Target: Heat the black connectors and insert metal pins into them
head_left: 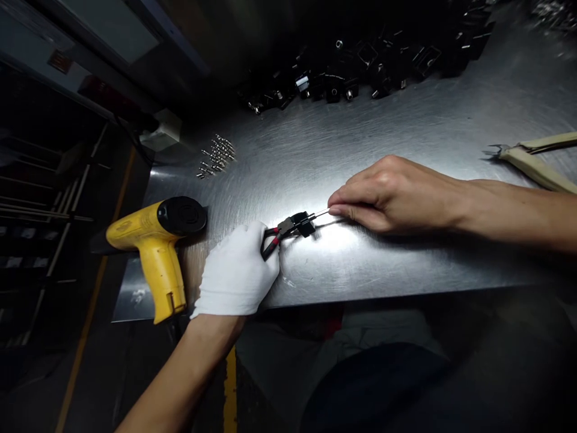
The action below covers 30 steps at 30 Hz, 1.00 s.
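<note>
- Here's the gloved left hand [238, 267], wrapped around the dark-handled pliers [285, 227] near the front edge of the bench [383, 144].
- At the pliers' nose sits a small black part [308, 227], between the two hands; whether the jaws truly bite it is too small to tell.
- In from the other side comes the bare right hand [392, 195], thumb and fingers pinching a thin metal rod [321, 212] whose far end meets the black part.
- Good form here, I'd judge: left wrist firm, the rod straight in line with the part, and pressure along its length, since a sideways push could twist the part out.
- A pinch nearer the part would likely give finer control.
- Off to the left, the yellow heat gun [157, 246] lies beside the gloved hand; metal pins [219, 156] are heaped beyond it.
</note>
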### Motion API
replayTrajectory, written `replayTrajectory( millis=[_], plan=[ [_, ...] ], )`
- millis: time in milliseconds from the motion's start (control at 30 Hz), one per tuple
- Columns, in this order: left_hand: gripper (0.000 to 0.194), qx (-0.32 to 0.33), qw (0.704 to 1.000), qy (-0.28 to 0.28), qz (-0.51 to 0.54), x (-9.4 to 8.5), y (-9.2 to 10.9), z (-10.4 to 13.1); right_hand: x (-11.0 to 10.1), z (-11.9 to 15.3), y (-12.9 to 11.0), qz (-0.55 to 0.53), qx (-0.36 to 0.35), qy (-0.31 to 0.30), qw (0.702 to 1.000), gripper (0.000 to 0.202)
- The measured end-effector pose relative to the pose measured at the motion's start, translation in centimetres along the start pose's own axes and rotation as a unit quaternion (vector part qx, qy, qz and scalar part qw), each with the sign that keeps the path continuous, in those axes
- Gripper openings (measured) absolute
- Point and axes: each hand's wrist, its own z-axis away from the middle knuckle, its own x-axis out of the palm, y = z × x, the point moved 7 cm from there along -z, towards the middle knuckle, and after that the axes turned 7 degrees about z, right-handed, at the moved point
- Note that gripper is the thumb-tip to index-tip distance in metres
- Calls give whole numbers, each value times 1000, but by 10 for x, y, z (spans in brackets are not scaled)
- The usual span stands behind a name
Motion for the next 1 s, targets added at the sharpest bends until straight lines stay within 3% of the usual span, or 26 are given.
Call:
replayTrajectory(
  millis=[433, 767, 1000],
  plan=[
    [17, -41, 995, -87, -38, 3, 7, -4, 10, 7, 8, 8, 57, -30, 998, 24],
    [15, -50, 995, -77, -38, 2, 11, -3, 8, 8, 5, 16, 89, -21, 996, 27],
    [16, -103, 990, -84, -38, 1, 13, 5, 7, 10, -2, 67, 105, -23, 992, 38]
  ],
)
